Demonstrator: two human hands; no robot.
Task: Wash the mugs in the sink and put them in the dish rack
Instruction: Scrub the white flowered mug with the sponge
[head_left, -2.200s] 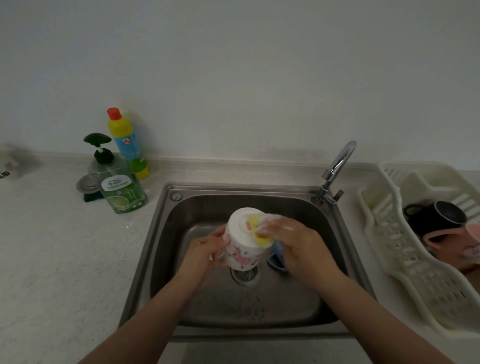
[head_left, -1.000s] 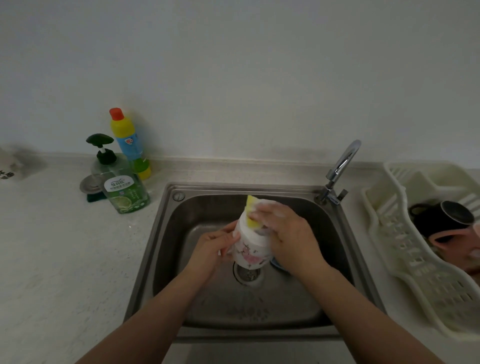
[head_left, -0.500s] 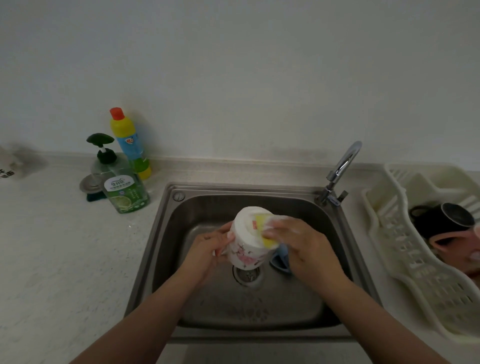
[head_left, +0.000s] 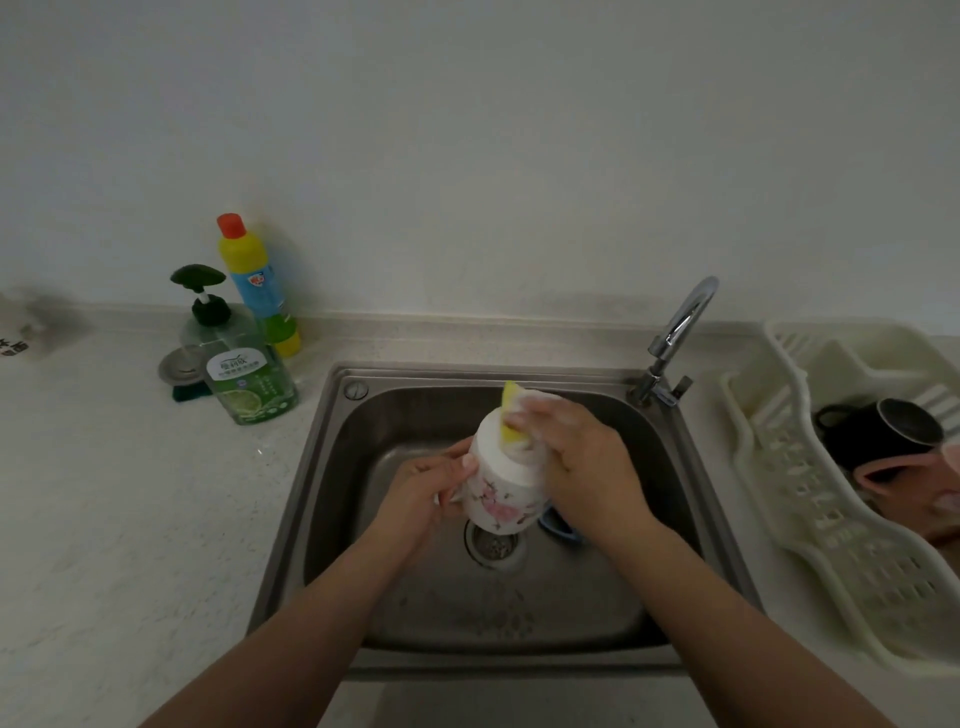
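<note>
A white mug with pink flowers (head_left: 501, 486) is held upside down over the steel sink (head_left: 332, 457), above the drain. My left hand (head_left: 423, 493) grips it from the left side. My right hand (head_left: 576, 457) holds a soapy yellow sponge (head_left: 511, 418) pressed against the mug's raised bottom. A blue mug (head_left: 561, 525) lies in the sink, mostly hidden behind my right hand. In the cream dish rack (head_left: 810, 514) on the right lie a black mug (head_left: 883, 431) and a pink mug (head_left: 914, 480).
The faucet (head_left: 675, 332) stands at the sink's back right corner, with no water running. A green dish soap pump bottle (head_left: 244, 364), a yellow cleaner bottle (head_left: 260, 291) and a sink strainer (head_left: 182, 366) stand on the counter to the left of the sink.
The sponge in my right hand has slid from the mug's side up to the far edge of its bottom. The mug has tipped a little more upright in my left hand.
</note>
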